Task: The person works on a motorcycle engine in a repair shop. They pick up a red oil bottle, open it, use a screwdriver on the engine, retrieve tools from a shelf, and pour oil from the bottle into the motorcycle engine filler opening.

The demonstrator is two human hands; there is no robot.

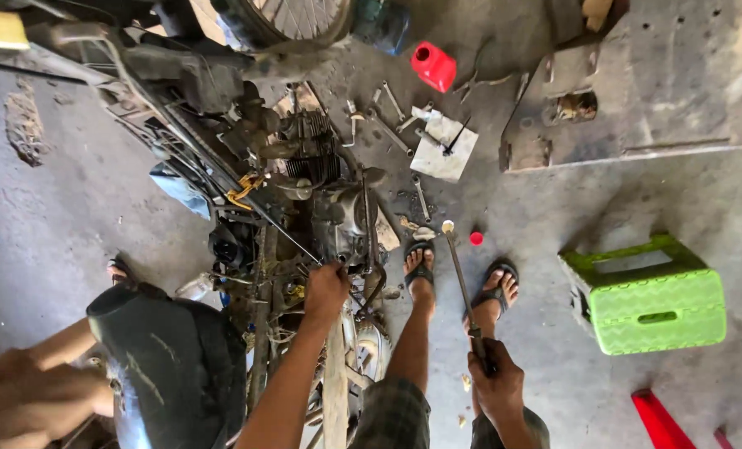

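My left hand (326, 288) reaches forward and closes on a part of the stripped motorcycle (304, 191), beside its grey engine case (343, 220). My right hand (492, 378) grips the lower end of a long metal rod tool (461, 278); the rod's round tip (447, 226) points away from me, above the concrete floor. My sandalled feet (418, 270) stand between the motorcycle and the rod.
Several wrenches (392, 116) and a white sheet (444, 148) lie past the engine, near a red container (433, 66) and a small red cap (476, 239). A green plastic stool (650, 295) stands at right. Another person's hand (22, 399) and a black seat (171, 366) are at lower left.
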